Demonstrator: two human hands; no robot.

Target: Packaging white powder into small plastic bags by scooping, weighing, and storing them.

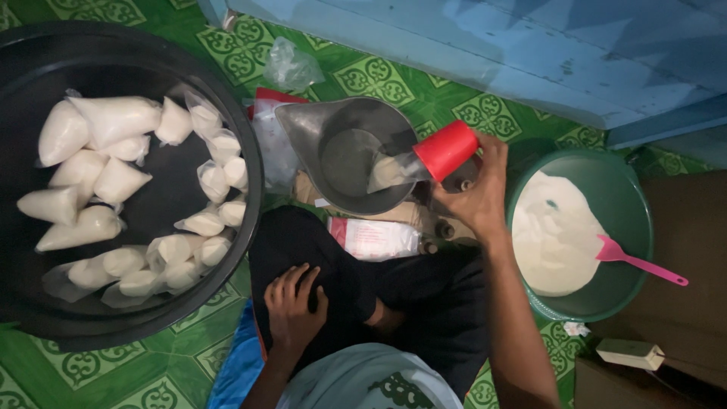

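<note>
My right hand (477, 197) holds a red plastic cup (447, 149) tipped sideways over a grey metal scale pan (341, 151). White powder (390, 172) pours from the cup's mouth into the pan. Resting on my knee, on dark trousers, is my left hand (291, 303), fingers spread and holding nothing. Just to the right of my right hand stands a green bowl (632, 197) with white powder and a pink scoop (636, 260) in it.
A large black basin (238, 136) at the left holds several tied clear bags of white powder (113, 117). Clear plastic bags (290, 67) lie on the green patterned floor. A blue wooden wall runs along the top. A small white box (630, 352) sits at lower right.
</note>
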